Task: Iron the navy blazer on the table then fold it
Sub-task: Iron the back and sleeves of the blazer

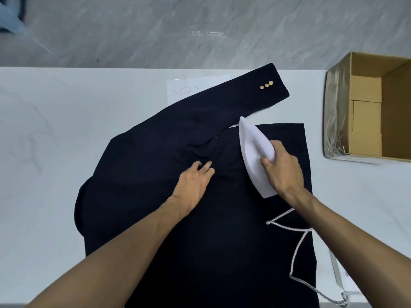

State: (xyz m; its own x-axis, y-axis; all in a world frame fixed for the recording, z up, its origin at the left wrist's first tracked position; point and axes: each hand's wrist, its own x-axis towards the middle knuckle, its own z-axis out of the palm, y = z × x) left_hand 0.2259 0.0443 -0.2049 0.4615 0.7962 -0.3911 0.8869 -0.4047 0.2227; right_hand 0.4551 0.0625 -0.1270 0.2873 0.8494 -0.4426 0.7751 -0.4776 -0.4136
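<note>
From my seat I see both forearms reaching in from the near edge over the navy blazer [155, 218], which lies spread flat on the white table [44, 152]. The left hand [193, 181] rests palm down near the blazer's middle, fingers nearly straight and slightly spread, pressing the cloth and holding nothing. The right hand [282, 170] is just right of it, fingers curled round the handle of a white iron [253, 147] that sits soleplate down on the blazer, nose pointing away from me. Its braided cord [269, 222] trails across the blazer's right side. One sleeve [222, 103] angles out to the far right, with three gold buttons [266, 85] at the cuff. A sheet of paper [178, 90] lies partly under that sleeve, an open cardboard box [367, 107] stands right of the blazer, and a grey marbled surface [155, 30] lies beyond the table.
</note>
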